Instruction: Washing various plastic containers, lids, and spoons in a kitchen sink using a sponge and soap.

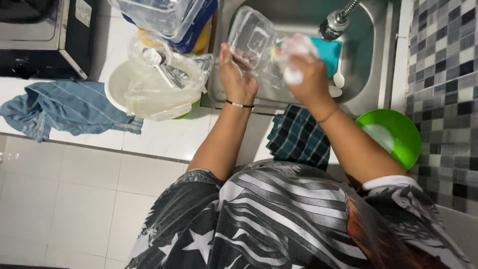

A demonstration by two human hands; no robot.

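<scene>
Over a steel sink basin (371, 74), left hand (238, 74) w/ grip clamped on a clear plastic food-container lid (251, 40) while right hand (308, 79) clutches a soapy sponge (294, 50) against it; suds could let the lid slip into the basin.

Head camera: single view, looking steeply down from above your own torso.

You are wearing the only camera on your head, and it is pointing almost straight down over your chest toward the steel sink (371, 60) at the top of the frame. It is sitting close, so your forearms are filling the centre and your left hand (238, 74) and right hand (307, 74) are lying in the upper middle. The white counter (169, 137) is taking the left, the mosaic wall (443, 74) the right edge. No second view is sharing this scene.
</scene>
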